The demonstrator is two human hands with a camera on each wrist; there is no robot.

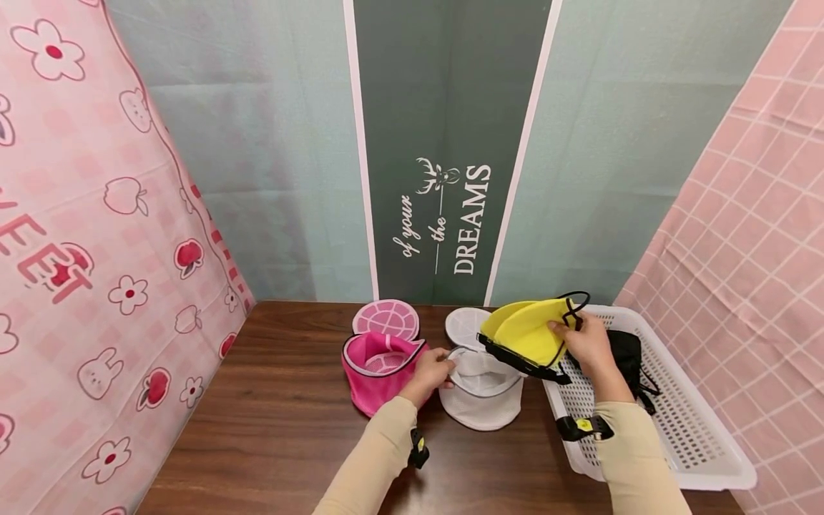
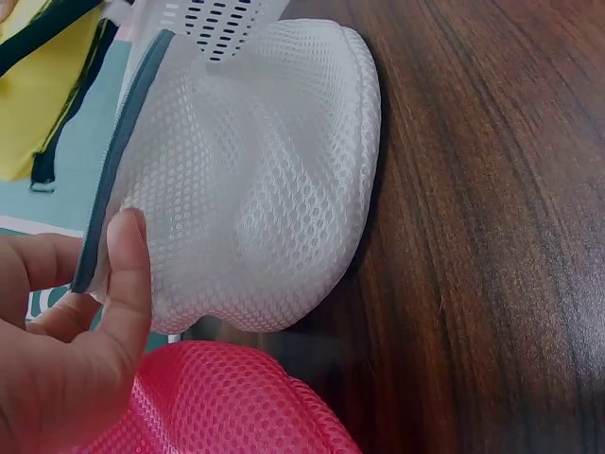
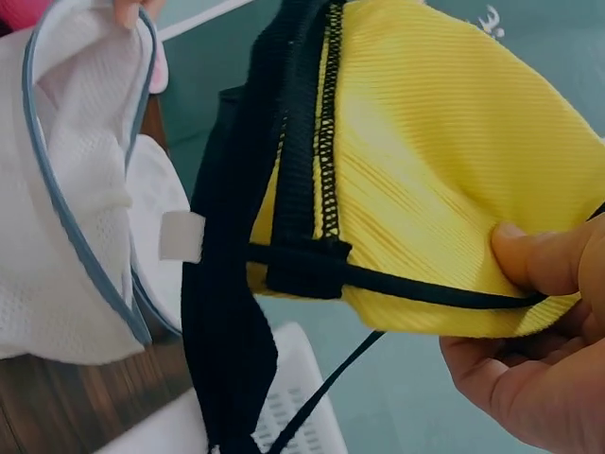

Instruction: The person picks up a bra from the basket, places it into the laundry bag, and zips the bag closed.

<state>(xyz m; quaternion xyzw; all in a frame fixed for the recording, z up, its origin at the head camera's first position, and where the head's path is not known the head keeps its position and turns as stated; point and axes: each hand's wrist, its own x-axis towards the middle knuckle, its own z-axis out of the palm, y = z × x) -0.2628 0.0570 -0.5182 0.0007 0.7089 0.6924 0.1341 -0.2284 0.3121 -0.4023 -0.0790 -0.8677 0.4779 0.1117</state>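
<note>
My right hand (image 1: 591,342) pinches a yellow ribbed bikini top (image 1: 524,330) with a black band and thin black straps. It hangs above and just right of a white mesh laundry bag (image 1: 484,408), whose round mouth is unzipped. At that bag's left rim, my left hand (image 2: 71,350) holds the grey zipper edge between thumb and fingers. The white lid (image 1: 465,325) lies folded back behind the bag. To the left stands a pink mesh laundry bag (image 1: 370,386), also open, its pink lid (image 1: 388,320) flipped back.
A white perforated plastic basket (image 1: 702,429) stands at the right under my right forearm. Black clothing (image 1: 624,354) with a cord lies in it. Brown wooden tabletop (image 1: 270,415) extends to the left and front. Fabric curtains surround the table at the back and sides.
</note>
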